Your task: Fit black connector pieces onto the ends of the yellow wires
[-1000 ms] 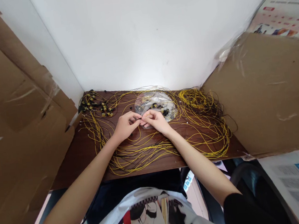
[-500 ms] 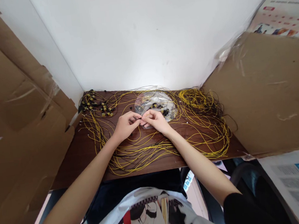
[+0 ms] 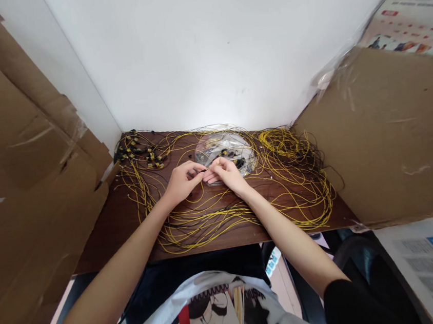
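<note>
Over the middle of the table, my left hand [image 3: 183,181] pinches a small black piece [image 3: 203,170] between thumb and fingertips. My right hand [image 3: 228,173] is close beside it, thumb pressed to the index finger and the other fingers loosely extended. Whatever thin thing sits in that right pinch is too small to make out. Just behind the hands lies a clear plastic bag [image 3: 246,151] with small black and yellow parts in it. Long yellow and black wires [image 3: 215,223] run across the table below my wrists.
A cluster of black and yellow connectors [image 3: 156,160] lies at the back left. Coiled yellow wires [image 3: 280,145] are heaped at the right. Cardboard walls [image 3: 388,139] flank the brown table [image 3: 119,234], and a white panel [image 3: 209,54] rises behind it.
My right hand's fingers have shifted slightly, its lower fingers straightening and its pinch drawing a little away from the left fingertips. The left hand has stayed put.
</note>
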Available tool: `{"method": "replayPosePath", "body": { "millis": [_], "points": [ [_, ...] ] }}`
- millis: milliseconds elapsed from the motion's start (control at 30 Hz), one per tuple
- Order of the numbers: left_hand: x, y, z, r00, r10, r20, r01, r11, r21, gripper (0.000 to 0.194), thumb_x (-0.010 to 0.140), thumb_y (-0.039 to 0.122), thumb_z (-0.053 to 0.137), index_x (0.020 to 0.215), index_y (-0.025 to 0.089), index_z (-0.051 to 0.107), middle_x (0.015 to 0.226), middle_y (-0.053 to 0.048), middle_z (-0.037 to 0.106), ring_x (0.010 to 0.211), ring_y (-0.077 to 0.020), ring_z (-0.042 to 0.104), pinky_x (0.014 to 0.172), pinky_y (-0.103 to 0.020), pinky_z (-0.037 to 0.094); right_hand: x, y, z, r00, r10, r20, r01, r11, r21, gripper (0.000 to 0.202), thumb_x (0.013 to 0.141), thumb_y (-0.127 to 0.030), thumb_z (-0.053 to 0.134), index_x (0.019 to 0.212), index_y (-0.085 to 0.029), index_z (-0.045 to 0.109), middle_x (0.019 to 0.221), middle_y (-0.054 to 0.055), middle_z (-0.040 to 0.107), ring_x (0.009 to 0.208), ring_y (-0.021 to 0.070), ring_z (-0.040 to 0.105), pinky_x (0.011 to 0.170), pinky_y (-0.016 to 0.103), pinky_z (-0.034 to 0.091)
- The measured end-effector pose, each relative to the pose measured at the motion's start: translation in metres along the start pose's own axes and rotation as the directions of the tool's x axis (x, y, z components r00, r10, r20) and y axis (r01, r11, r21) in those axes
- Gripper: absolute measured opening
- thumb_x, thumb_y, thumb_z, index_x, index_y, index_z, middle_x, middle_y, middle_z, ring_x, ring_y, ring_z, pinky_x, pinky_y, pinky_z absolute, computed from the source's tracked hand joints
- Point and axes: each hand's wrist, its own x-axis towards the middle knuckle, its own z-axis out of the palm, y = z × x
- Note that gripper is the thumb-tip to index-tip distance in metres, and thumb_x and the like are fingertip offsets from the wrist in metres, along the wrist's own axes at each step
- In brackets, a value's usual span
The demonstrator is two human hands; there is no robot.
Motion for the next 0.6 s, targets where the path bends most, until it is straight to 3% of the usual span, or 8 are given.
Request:
{"method": "replayPosePath", "body": {
  "millis": [233, 500, 600],
  "points": [
    [-0.0009, 0.0019, 0.0004, 1.000, -0.007, -0.006, 0.007, 1.000, -0.021, 0.020, 0.076, 0.029, 0.060, 0.085, 0.014, 0.069, 0.080, -0.004, 0.062, 0.065, -0.0115, 0.055, 0.057, -0.022, 0.045, -0.0035, -0.0025, -0.0005, 0.999, -0.033, 0.033, 0.035, 0.997, -0.065, 0.037, 0.066, -0.044, 0.075, 0.077, -0.015, 0.056, 0.067, 0.003, 0.070, 0.063, 0.0115, 0.068, 0.060, 0.020, 0.056],
    [-0.0005, 0.0000, 0.0001, 1.000, 0.010, -0.023, -0.010, 1.000, 0.012, 0.021, 0.077, 0.028, 0.059, 0.088, 0.014, 0.070, 0.080, -0.004, 0.062, 0.062, -0.0104, 0.053, 0.057, -0.022, 0.043, 0.0018, 0.0016, -0.0021, 1.000, -0.023, 0.011, 0.023, 0.999, 0.034, 0.045, 0.070, -0.057, 0.066, 0.079, -0.021, 0.039, 0.063, -0.001, 0.069, 0.058, 0.0135, 0.068, 0.055, 0.024, 0.056],
    [-0.0007, 0.0012, -0.0003, 0.999, 0.004, -0.031, -0.005, 1.000, -0.007, 0.021, 0.076, 0.028, 0.060, 0.088, 0.014, 0.069, 0.079, -0.004, 0.061, 0.063, -0.0109, 0.054, 0.057, -0.023, 0.044, 0.0008, 0.0000, -0.0017, 1.000, -0.014, 0.017, 0.014, 0.999, 0.030, 0.044, 0.071, -0.055, 0.066, 0.080, -0.021, 0.041, 0.064, -0.001, 0.069, 0.059, 0.0130, 0.067, 0.056, 0.024, 0.056]
  ]
}}
